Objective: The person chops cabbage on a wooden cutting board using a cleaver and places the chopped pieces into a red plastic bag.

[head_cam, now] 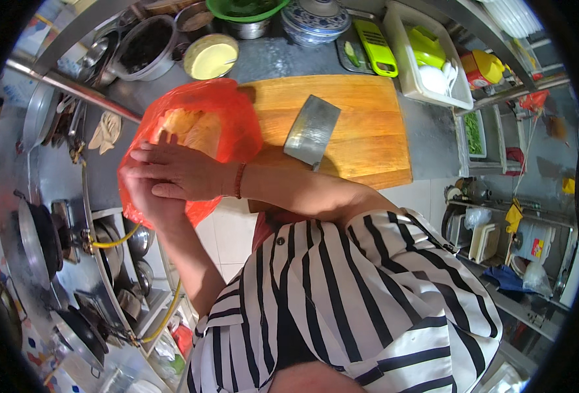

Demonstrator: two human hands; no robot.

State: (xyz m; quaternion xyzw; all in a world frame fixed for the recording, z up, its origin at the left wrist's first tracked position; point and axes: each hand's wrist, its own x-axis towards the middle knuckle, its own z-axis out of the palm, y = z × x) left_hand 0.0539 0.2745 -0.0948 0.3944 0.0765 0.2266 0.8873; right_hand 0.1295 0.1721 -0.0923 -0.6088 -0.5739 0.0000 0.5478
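Note:
A red plastic bag (238, 115) lies open at the left end of the wooden cutting board, with pale yellowish pieces of food (201, 132), possibly raw poultry, inside it. My right hand (186, 169), a beaded bracelet at its wrist, reaches across to the left with fingers extended over the bag's near side. Beneath it, and overlapped by it, my left hand (147, 194) rests at the bag's near left edge; its fingers are mostly hidden. To the right of both hands, a cleaver (313, 128) lies flat on the cutting board (368, 132), its handle hidden by my right forearm.
Behind the board stand a bowl of pale yellow liquid (213, 59), a tub of dark food (144, 46), a lidded blue-and-white pot (316, 22) and a green grater (375, 46). A white bin (442, 91) borders the right. Woks (39, 236) and burners line the left.

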